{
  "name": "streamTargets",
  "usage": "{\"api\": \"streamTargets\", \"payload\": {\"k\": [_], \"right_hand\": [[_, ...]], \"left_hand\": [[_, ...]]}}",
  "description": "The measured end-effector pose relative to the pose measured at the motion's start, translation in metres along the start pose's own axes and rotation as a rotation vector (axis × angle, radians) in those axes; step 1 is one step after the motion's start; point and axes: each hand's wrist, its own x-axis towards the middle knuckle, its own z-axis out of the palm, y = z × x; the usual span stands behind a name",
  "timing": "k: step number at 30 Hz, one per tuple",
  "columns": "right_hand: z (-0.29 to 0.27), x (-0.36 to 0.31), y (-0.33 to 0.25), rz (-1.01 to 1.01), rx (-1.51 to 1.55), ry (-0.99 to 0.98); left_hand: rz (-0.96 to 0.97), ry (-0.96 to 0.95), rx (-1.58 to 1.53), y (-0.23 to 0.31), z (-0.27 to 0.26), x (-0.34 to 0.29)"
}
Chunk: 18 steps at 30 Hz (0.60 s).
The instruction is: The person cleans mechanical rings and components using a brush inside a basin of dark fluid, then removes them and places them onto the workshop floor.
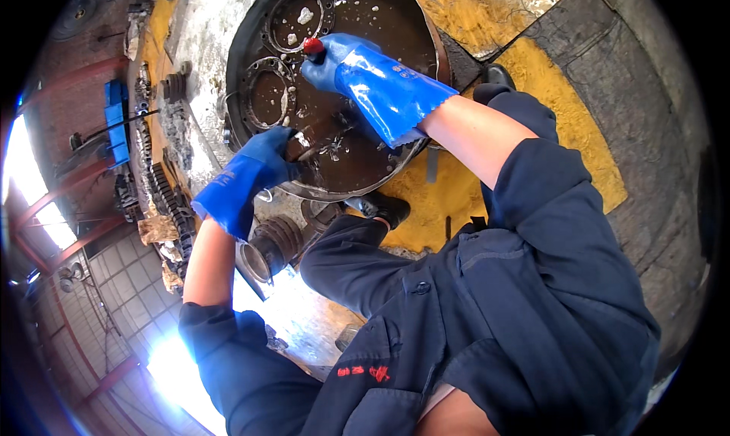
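A round metal tub (437, 44) of dark brown liquid stands in front of me, with bits of pale foam on the surface. My right hand (331, 62), in a long blue rubber glove, is closed over the tub around a red-ended handle (312, 46); the rest of that tool is hidden. Over the tub's near left rim, my left hand (266, 156), gloved alike, has its fingers and thumb curled round something wet that I cannot make out. Two flat metal rings with bolt holes, a far ring (328, 14) and a nearer ring (251, 82), lie at the tub's left side.
Ribbed metal cylinders (280, 238) stand on the floor below the tub's near left edge. Rows of greasy machine parts (163, 185) run along the left. Yellow stained sheets (563, 124) cover the floor at right, beside my shoes (384, 208).
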Motion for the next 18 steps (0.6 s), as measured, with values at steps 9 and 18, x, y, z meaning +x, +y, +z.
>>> {"api": "streamTargets", "payload": {"k": [9,18], "right_hand": [[0.014,-0.005,-0.003,0.03,-0.118,-0.063],[0.047,-0.001,0.013,0.033,-0.465,-0.179]], "left_hand": [[0.729,0.133,0.726,-0.028,0.015,0.007],[0.713,0.3,1.097,-0.072,0.057,0.017]]}}
